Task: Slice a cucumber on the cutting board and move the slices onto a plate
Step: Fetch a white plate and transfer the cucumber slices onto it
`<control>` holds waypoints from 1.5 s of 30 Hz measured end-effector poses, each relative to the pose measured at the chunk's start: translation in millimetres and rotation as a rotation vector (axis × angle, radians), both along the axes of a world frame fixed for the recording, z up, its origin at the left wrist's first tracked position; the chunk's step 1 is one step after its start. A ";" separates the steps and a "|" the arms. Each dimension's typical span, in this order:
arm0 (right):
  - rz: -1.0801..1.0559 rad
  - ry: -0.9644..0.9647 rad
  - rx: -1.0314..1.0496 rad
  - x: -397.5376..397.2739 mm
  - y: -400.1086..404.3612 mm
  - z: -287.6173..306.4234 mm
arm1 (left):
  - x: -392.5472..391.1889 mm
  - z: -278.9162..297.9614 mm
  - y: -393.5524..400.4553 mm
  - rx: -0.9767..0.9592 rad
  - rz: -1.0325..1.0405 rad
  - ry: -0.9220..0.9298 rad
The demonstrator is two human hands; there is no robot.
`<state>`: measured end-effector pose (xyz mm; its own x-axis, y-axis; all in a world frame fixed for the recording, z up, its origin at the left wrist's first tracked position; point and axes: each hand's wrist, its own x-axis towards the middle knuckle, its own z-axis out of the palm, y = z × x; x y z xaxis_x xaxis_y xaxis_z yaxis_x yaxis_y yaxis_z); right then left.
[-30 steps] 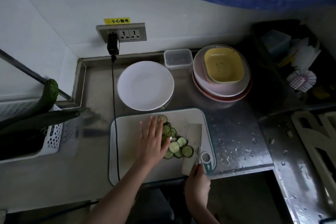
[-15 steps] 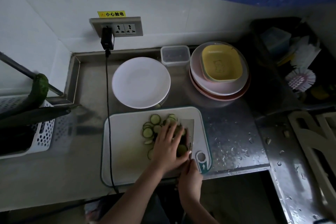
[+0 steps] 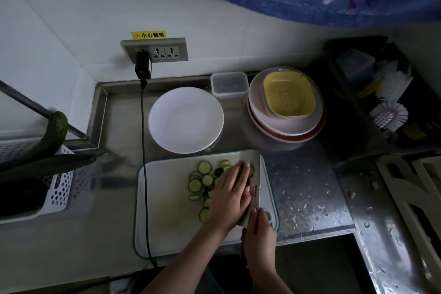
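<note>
Several cucumber slices (image 3: pixel 202 178) lie scattered on the white cutting board (image 3: pixel 164 207). My left hand (image 3: pixel 230 196) lies flat with straight fingers over slices on the broad cleaver blade (image 3: pixel 254 174), pressing them against it. My right hand (image 3: pixel 259 241) grips the cleaver's handle at the board's near right corner. An empty white plate (image 3: pixel 186 119) stands just behind the board.
A black cable (image 3: pixel 144 150) runs from the wall socket across the board's left edge. A white basket (image 3: pixel 59 188) with whole cucumbers stands at the left. A stack of pink plates with a yellow dish (image 3: pixel 286 105) and a small clear container (image 3: pixel 229 84) sit at the back right.
My left hand has slid right across the board, sweeping slices against the cleaver. The cleaver blade has moved further up the board and now carries slices under my fingers.
</note>
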<state>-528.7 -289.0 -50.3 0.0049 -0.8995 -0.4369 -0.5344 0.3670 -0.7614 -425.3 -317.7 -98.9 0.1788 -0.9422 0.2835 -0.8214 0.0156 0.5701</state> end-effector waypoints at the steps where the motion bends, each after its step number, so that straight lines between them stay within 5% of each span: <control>1: 0.005 -0.019 -0.001 2.9 -3.9 5.1 | 3.3 5.5 -3.4 -0.022 0.006 0.019; 8: 0.102 -0.052 -0.133 71.8 -46.8 15.8 | 77.3 29.8 -46.3 -0.095 0.081 -0.039; 17: 0.187 -0.042 -0.018 142.6 -106.9 2.4 | 155.8 0.2 -95.6 0.140 0.058 -0.019; 28: 0.126 0.008 0.043 139.5 -120.5 -13.3 | 178.8 -23.0 -91.3 0.204 0.444 -0.066; 32: 0.170 0.043 -0.020 140.5 -126.0 -5.6 | 173.5 -14.8 -74.5 0.127 0.379 -0.034; 35: 0.181 0.057 -0.045 142.6 -128.1 -4.9 | 168.8 -25.2 -63.1 0.316 0.191 -0.142; 40: 0.174 0.060 -0.054 122.2 -128.4 -4.2 | 187.0 -25.3 -66.5 0.396 0.353 -0.102; 45: 0.148 0.113 -0.151 71.0 -112.1 -2.4 | 182.8 -9.4 -49.2 0.144 0.326 -0.179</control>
<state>-457.7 -401.0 -52.8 0.1004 -0.9477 -0.3030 -0.6588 0.1649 -0.7340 -242.5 -366.9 -108.3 0.4349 -0.8765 0.2063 -0.8568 -0.3323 0.3943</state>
